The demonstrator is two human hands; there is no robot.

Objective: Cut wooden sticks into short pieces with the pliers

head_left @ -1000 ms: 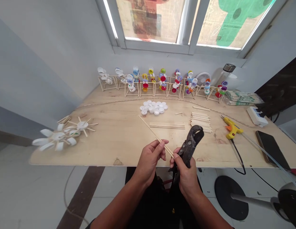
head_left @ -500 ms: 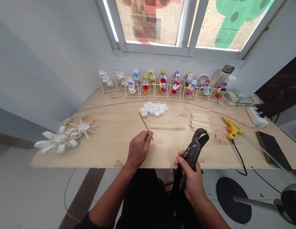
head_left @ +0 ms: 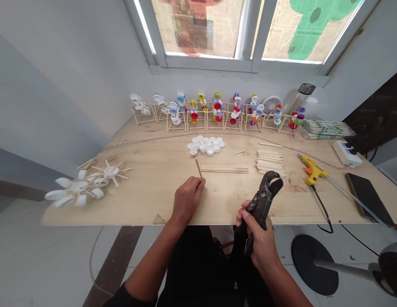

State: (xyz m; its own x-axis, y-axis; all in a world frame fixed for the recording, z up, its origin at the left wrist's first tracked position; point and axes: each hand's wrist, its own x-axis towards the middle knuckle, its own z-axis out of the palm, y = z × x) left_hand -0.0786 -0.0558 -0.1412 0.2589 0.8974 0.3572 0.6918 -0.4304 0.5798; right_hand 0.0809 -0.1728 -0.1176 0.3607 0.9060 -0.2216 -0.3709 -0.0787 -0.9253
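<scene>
My left hand (head_left: 186,198) is closed on a thin wooden stick (head_left: 198,168) that points up and away over the plywood table (head_left: 147,196). My right hand (head_left: 261,238) grips the handles of dark metal cutting pliers (head_left: 264,194), jaws upward, near the table's front edge. Just beyond the stick lie a row of long sticks (head_left: 224,169), a pile of short cut sticks (head_left: 269,162) and a cluster of white bottle caps (head_left: 206,144).
Several stick-and-cap models (head_left: 217,111) line the back wall under the window. White cap wheels (head_left: 86,184) sit at the left edge. A yellow glue gun (head_left: 312,170), a power strip (head_left: 345,154), a phone (head_left: 366,193), a small fan (head_left: 270,105) and a stick packet (head_left: 326,129) are at right.
My hands have parted: the left carried the stick forward over the table and stood it more upright, while the right stayed near the edge with the pliers.
</scene>
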